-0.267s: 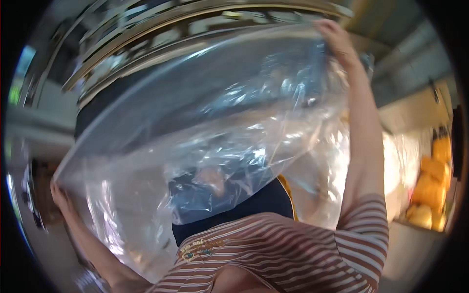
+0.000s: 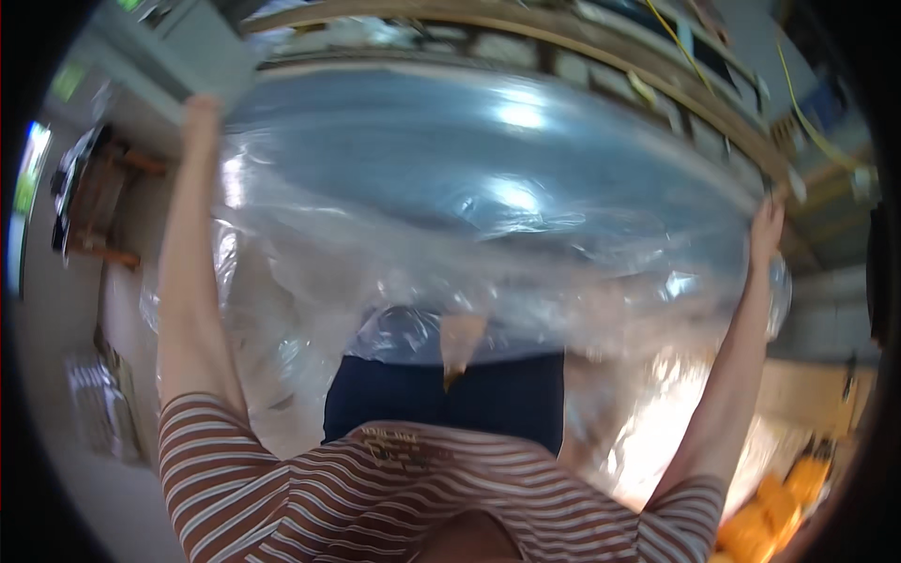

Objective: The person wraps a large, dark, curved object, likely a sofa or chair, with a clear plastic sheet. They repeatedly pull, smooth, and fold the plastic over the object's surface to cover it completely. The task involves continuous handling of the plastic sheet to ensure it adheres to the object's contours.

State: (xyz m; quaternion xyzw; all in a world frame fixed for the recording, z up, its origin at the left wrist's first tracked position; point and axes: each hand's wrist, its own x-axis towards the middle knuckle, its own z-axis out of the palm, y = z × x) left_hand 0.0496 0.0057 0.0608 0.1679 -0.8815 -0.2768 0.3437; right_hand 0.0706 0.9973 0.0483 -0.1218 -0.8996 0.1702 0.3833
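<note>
Beyond the clear plastic sheet (image 2: 422,178) runs a wooden rail (image 2: 605,53), with a yellow cord (image 2: 813,136) far right; a brown frame (image 2: 101,192) stands left and orange bundles (image 2: 774,511) lie near right. Held up before dark trousers (image 2: 507,399), the sheet stretches lengthwise left to right. Left hand (image 2: 200,113) and right hand (image 2: 768,220) each grasp its edge. Since the earlier frame, the left has risen in view and the right dropped, reversing the slant.

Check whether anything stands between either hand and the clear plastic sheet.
Nothing visible does. The right hand grips the clear plastic sheet near its right end; the left hand is at the left end with no object seen between, though its grip is too blurred to make out.
</note>
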